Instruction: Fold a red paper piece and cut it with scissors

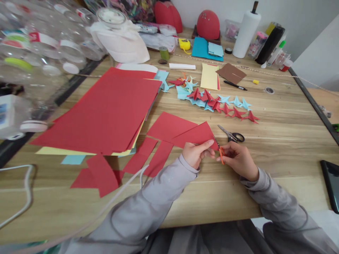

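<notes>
My left hand (196,153) pinches the lower edge of a red paper piece (197,135) near its right end. My right hand (239,158) is closed on orange-handled scissors (221,153), whose dark blades lie at the paper's right edge. Behind the right hand, a second pair of scissors with black handles (233,135) rests on the table. Another red sheet (169,126) lies partly beneath the held piece. Red strips (161,158) are spread left of my left hand, and more red pieces (102,174) lie crossed farther left.
A large red paper stack (106,109) covers the left of the table (286,141). Folded red and blue paper shapes (212,98) lie beyond my hands. Plastic bottles (53,42) crowd the far left; a white cable (116,197) crosses the front left. A phone (331,183) sits right.
</notes>
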### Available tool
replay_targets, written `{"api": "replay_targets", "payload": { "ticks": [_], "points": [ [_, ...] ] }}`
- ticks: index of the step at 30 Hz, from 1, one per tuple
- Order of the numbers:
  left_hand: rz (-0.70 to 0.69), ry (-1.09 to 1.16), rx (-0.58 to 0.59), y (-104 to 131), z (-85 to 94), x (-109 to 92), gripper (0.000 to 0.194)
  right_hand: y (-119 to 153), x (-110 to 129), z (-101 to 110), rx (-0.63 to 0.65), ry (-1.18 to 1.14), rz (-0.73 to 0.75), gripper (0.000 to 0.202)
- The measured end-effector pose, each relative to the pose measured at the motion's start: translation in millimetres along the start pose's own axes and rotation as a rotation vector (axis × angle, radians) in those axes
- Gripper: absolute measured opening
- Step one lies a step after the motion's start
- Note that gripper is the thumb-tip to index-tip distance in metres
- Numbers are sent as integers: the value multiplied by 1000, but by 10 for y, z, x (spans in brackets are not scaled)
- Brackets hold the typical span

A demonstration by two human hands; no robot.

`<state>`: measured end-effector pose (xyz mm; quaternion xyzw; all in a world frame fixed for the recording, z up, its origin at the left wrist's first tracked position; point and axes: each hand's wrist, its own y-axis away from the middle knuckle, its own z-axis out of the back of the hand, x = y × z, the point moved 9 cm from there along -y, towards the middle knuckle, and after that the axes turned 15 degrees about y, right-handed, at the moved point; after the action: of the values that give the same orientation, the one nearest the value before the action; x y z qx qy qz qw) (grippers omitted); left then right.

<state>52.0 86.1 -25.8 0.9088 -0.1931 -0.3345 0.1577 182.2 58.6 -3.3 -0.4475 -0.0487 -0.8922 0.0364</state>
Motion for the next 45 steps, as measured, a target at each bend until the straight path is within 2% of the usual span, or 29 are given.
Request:
{"api": "replay_targets", "payload": {
  "ticks": [8, 14, 24, 36, 43, 45],
  "points": [
    [16, 9, -12, -3, 5, 12, 30, -5, -61, -50, 24, -120, -71, 29],
    [8, 23, -11, 1, -4, 11, 31, 2, 12, -98, 95, -215, -59, 35],
    [1, -11, 32, 3, -25, 7, 29, 18, 5, -34, 66, -76, -27, 33],
    [38, -1, 57, 20, -50, 43, 29, 9, 0, -52, 71, -65, -6, 31],
    [74, 16, 38, 27, -39, 82, 29, -10, -42, -90, 98, -279, -106, 36],
    [79, 9, 24, 28, -27, 92, 30, -24, -58, -68, 68, -356, -151, 39]
  ]
}}
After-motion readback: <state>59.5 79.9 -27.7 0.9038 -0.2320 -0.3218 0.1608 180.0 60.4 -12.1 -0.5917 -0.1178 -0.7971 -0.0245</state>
